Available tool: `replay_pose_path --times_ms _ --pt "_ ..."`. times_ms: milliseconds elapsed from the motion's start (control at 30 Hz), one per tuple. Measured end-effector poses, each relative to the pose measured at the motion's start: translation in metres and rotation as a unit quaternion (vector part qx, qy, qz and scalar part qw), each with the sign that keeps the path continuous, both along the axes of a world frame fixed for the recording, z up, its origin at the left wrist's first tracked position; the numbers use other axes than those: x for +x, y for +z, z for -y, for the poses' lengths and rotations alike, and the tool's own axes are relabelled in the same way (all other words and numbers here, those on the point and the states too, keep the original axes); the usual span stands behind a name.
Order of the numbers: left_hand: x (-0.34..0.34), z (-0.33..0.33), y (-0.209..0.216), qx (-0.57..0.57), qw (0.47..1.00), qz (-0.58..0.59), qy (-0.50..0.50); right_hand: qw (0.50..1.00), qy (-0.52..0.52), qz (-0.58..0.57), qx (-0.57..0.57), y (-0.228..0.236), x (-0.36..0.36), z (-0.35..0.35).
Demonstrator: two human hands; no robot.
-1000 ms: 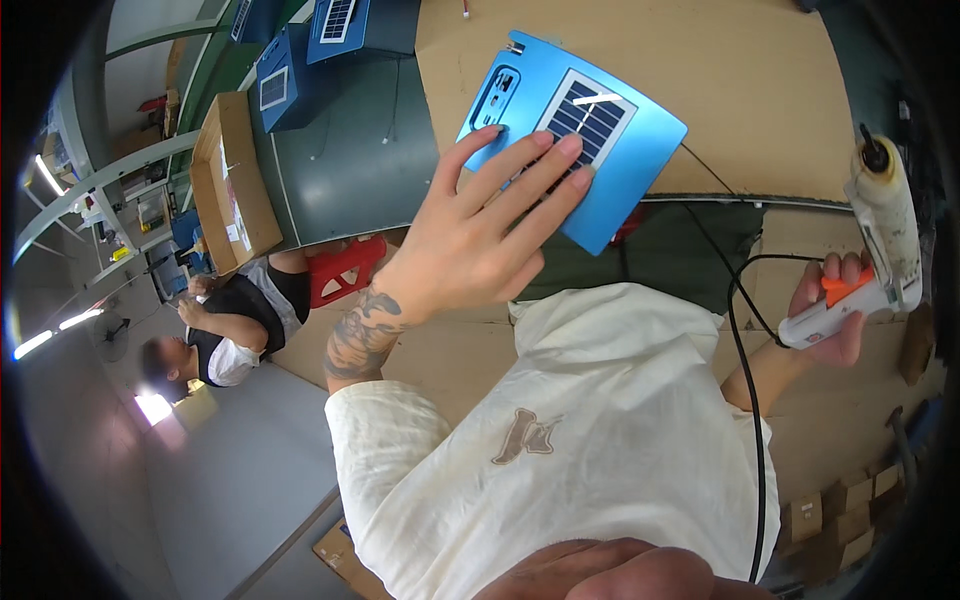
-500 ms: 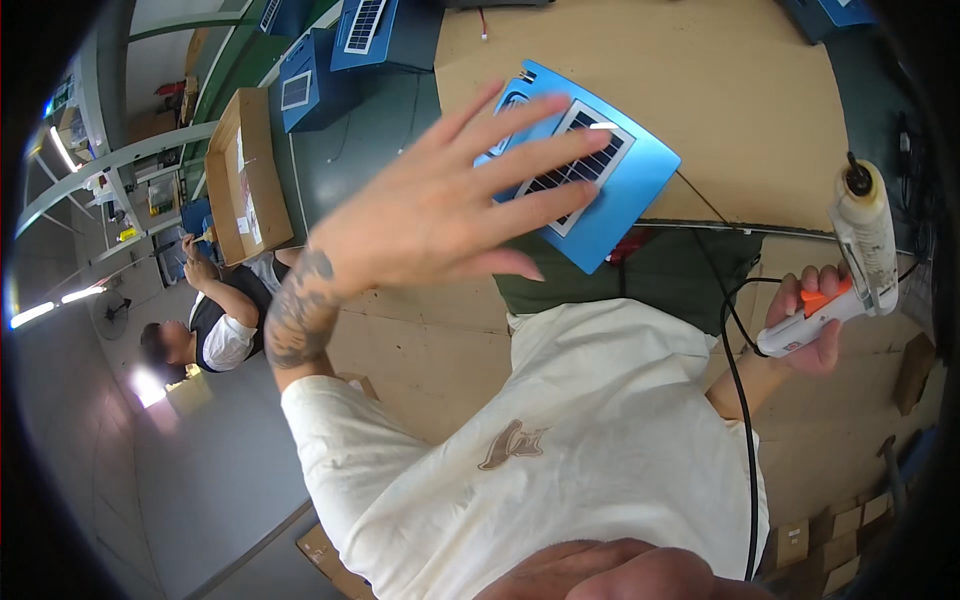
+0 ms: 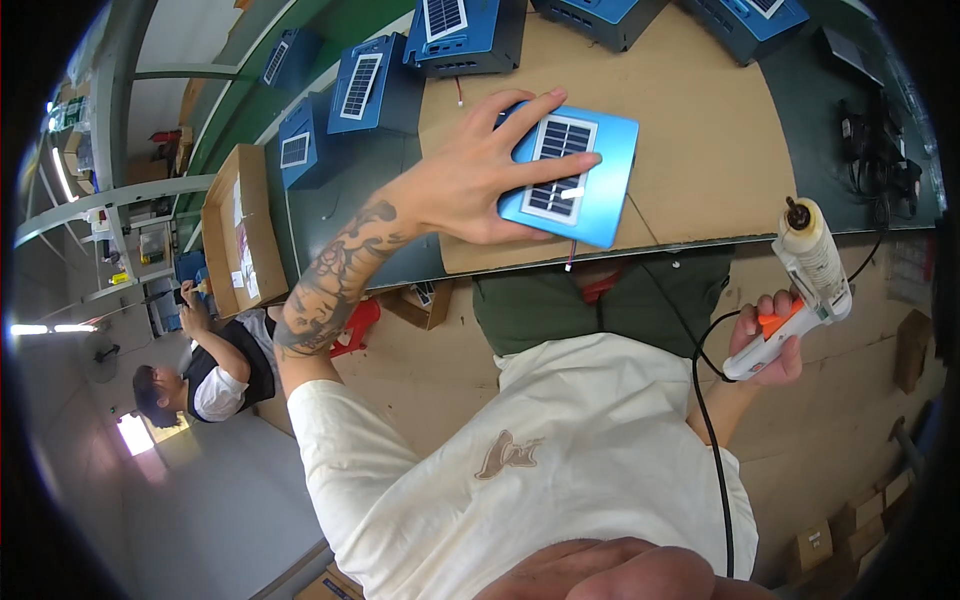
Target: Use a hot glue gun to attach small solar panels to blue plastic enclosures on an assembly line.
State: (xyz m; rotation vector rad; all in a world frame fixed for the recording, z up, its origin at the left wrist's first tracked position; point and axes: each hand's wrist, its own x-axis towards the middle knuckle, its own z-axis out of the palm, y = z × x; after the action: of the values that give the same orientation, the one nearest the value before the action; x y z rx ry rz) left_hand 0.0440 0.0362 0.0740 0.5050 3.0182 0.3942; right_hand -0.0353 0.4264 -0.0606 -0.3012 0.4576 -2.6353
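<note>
Lettering cannot be read on the white glue gun [image 3: 815, 268], where only a small mark is seen on the grip; on the pale shirt [image 3: 570, 400], a brown emblem [image 3: 508, 455] is displayed.

One blue panel [image 3: 612, 180] is grasped at its left end by the left hand [image 3: 475, 175], near the front edge of the cardboard mat [image 3: 700, 150]. The fingers are spread over its upper face, one being laid across the single solar cell [image 3: 565, 140], while the thumb is seen along the near edge; the right part of the panel is left uncovered, beyond the fingertips. What lies beneath it is hidden. A thin lead [image 3: 570, 262] is seen just below its near edge.

The one glue gun is clenched in the right hand [image 3: 778, 364], with the fingers wrapped around the grip by the orange trigger [image 3: 772, 324] and the nozzle pointed away from the body. It is held well apart from the panel, to its right.

Six blue-topped units [image 3: 385, 60] can be counted along the far and left parts of the table, five with a solar cell in sight. One cardboard tray [image 3: 265, 235], one red stool [image 3: 362, 322] and one co-worker [image 3: 250, 362] are seen at the left.
</note>
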Motion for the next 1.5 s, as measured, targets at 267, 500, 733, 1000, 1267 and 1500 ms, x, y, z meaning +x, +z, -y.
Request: replay_pose_path --times_ms 267,500,733,1000,1267,1500 --pt "0.01 0.006 -0.017 0.751 0.622 0.132 0.179 0.965 0.172 0.008 -0.196 0.011 -0.008 0.017" --pt "-0.017 -0.005 -0.046 0.931 0.229 0.215 0.188 0.976 0.169 -0.137 0.007 0.058 -0.005 0.028" --pt "-0.01 -0.002 -0.07 0.941 0.212 0.228 0.133 0.944 0.084 -0.164 0.274 0.125 -0.001 0.055" --pt "-0.008 -0.004 -0.077 0.945 0.228 0.19 0.141 0.878 0.046 -0.203 0.431 0.164 -0.011 0.089" --pt "-0.003 -0.008 -0.078 0.932 0.277 0.149 0.182 0.805 0.087 -0.244 0.534 0.152 -0.009 0.123" --pt "-0.002 -0.004 -0.095 0.951 0.223 0.156 0.145 0.807 0.002 -0.227 0.545 0.15 0.004 0.132"
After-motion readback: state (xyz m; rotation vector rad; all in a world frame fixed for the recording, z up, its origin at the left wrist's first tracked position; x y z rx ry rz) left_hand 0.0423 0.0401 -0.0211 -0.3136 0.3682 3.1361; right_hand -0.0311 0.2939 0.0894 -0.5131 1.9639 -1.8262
